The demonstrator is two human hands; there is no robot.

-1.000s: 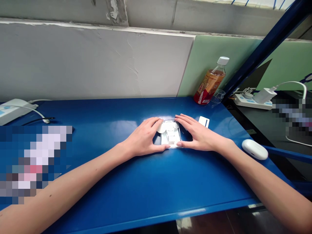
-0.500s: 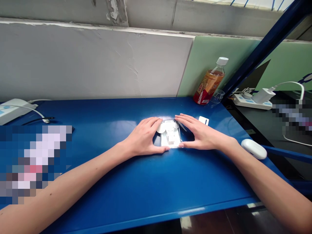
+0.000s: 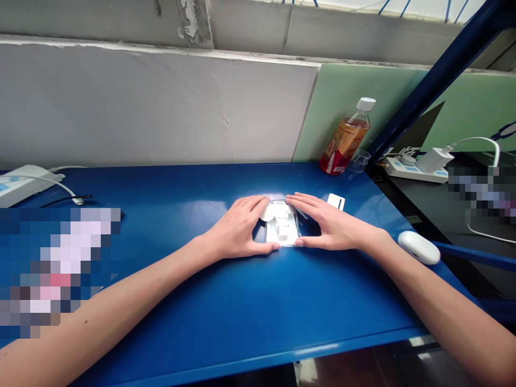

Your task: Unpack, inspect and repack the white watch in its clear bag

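A small clear plastic pack with white pieces inside lies on the blue table, glaring in the light. My left hand grips its left side, fingertips at the far edge and thumb at the near edge. From the right, my right hand holds it the same way, thumb on the near corner. One rounded white piece shows beside my left fingers. What exactly the white pieces are is too small and bright to make out.
Behind my right hand lies a white card-like piece. A white earphone case sits by the table's right edge. A drink bottle leans at the back right. Power strips with cables stand at far left and right. A blurred patch covers something at left.
Both hands keep their hold on the pack with almost no movement. The camera view has shifted slightly, so the surroundings sit a little lower in the picture.
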